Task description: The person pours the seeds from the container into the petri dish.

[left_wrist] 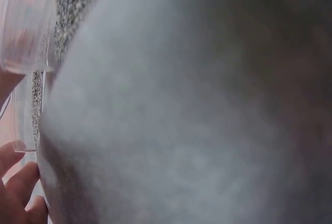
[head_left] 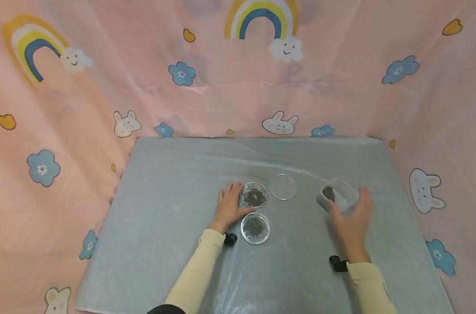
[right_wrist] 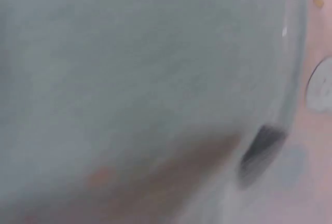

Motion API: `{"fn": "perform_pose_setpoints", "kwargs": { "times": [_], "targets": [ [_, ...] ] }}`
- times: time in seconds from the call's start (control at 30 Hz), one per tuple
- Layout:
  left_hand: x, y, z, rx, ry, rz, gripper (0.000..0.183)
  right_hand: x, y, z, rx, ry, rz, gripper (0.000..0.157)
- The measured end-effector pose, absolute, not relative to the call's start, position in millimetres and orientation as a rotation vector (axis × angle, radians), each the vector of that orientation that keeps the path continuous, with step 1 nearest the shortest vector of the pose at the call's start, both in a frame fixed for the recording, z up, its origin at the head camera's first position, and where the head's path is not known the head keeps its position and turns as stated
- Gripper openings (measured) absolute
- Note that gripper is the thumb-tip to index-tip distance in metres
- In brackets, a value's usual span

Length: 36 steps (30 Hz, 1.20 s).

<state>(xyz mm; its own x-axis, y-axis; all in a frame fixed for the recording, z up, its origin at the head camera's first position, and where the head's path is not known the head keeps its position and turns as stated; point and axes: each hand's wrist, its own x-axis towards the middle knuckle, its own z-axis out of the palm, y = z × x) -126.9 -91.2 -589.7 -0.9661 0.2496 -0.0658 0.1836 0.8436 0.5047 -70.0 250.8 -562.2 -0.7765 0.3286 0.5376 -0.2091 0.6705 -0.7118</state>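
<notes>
On the grey cloth, two clear round containers stand one behind the other, the far one and the near one, both with grey granules inside. My left hand rests beside the far one, fingers extended along its left side and thumb reaching between the two. In the left wrist view, fingertips are right at the far container's edge. My right hand grips a clear rectangular plastic box between thumb and fingers. Dark granules are gathered at one end of the box, blurred in the right wrist view.
A third clear round piece lies behind and right of the two containers, with no granules showing in it. Grey cloth covers the table. A pink patterned curtain hangs behind and at both sides.
</notes>
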Motion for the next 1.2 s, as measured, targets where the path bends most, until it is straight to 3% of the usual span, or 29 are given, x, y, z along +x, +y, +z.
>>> {"fn": "perform_pose_setpoints", "kwargs": {
  "times": [0.3, 0.57, 1.2],
  "targets": [
    [-126.5, -89.7, -588.5, 0.341, 2.894, 0.769, 0.090, -118.6, 191.7, -563.8, 0.358, -2.476, 1.013, 0.079],
    [-126.2, -91.0, -589.6, 0.346, 2.900, 0.759, 0.090, -146.4, 177.6, -578.2, 0.276, -3.015, 0.882, 0.110],
    [-126.4, -91.5, -588.6, 0.340, 2.889, 0.793, 0.089, -154.5, 187.4, -598.1, 0.291, -3.018, 0.927, 0.104]
  ]
}}
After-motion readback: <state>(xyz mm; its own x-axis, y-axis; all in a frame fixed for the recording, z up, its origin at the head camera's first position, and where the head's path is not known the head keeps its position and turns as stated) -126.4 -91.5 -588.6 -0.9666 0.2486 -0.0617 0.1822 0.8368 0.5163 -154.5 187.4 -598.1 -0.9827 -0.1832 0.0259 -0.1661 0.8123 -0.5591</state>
